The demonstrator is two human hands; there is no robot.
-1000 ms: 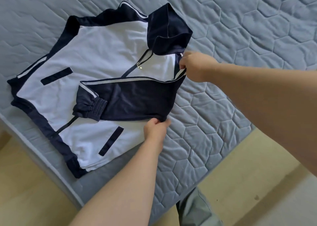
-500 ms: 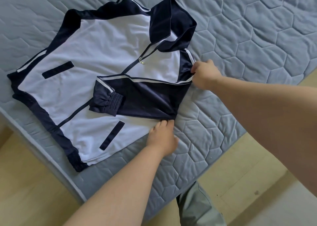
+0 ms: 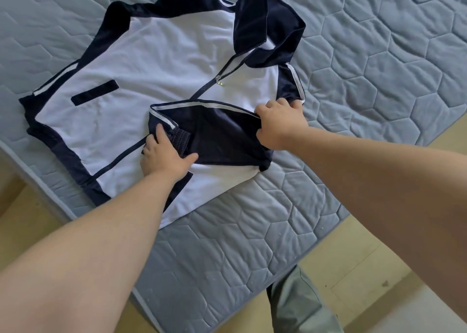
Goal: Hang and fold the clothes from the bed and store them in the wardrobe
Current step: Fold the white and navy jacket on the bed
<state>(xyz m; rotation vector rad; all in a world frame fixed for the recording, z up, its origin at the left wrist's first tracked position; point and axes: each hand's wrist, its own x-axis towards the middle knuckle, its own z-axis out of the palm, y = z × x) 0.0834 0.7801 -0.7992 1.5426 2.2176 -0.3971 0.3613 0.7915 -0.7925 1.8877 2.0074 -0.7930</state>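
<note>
A navy and white zip-up jacket (image 3: 151,67) lies front up and spread flat on the grey quilted bed (image 3: 366,84), on the left part of it, with its near-left edge close to the bed's edge. Its long axis runs on a slant. The dark hem band sits at the left and near side. The navy collar (image 3: 265,21) points to the far right, where it stands up, folded open. The zip follows the same slant, and its small metal pull (image 3: 219,81) sits a little below the collar, with the zip parted above it.

The jacket's right-hand sleeve (image 3: 222,140) is folded in across the white chest and lies roughly crosswise to the zip. Its ribbed cuff (image 3: 182,142) is near the middle of the garment. A dark pocket strip (image 3: 94,96) shows on the far-left panel.

The left hand (image 3: 164,157) rests palm down on the cuff end of the sleeve. Its fingers are apart, with the forefinger straight along the white stripe and the thumb splayed out to the right, pressing the cloth to the jacket. The right hand (image 3: 278,126) is at the shoulder end of the sleeve. Its fingers are curled and clamped on the folded edge, just beside the white-striped shoulder seam.

A pale wooden floor (image 3: 22,231) shows to the left and near right of the bed. A grey-green trouser leg (image 3: 300,305) stands at the near edge.
</note>
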